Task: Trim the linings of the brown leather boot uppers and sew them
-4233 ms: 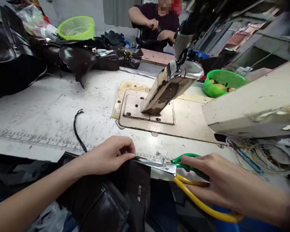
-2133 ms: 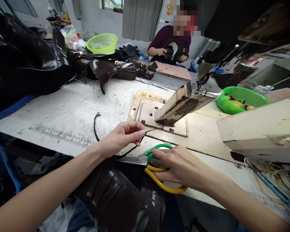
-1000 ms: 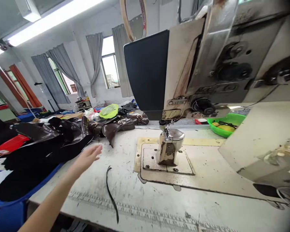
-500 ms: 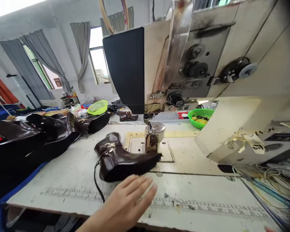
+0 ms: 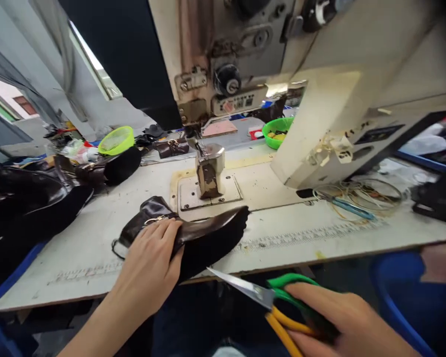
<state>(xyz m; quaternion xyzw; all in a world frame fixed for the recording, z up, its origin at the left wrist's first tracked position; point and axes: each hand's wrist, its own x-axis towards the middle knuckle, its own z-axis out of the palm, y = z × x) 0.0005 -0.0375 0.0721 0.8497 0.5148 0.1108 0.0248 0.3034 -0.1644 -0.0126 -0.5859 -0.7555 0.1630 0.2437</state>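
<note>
Left hand [image 5: 152, 255] closed over the shiny dark-brown leather boot piece [image 5: 213, 235], I have it beneath my fingers on the white table [image 5: 293, 235], its black-lined end extending rightward; my right hand [image 5: 344, 320] grips green-and-yellow-handled metal scissors [image 5: 262, 295].

The dark brown boot piece [image 5: 215, 219] looks like glossy, smooth leather, while its black underside [image 5: 211, 250] is matt and soft, like cloth; the buckle [image 5: 154, 219] is shiny, gold-toned metal. The scissors [image 5: 245, 288] have bright, smooth steel blades and green and yellow handles that look plastic-coated. The sewing machine [image 5: 319, 99] wears cream paint, stained in places, and its post [image 5: 208, 181] is chipped to brown below a polished metal cap [image 5: 214, 150]. The white tabletop [image 5: 104, 223] is smooth but scuffed. Two plastics stand out — a glossy green bowl [image 5: 270, 142] and a mesh-walled yellow-green basket [image 5: 115, 142].
</note>
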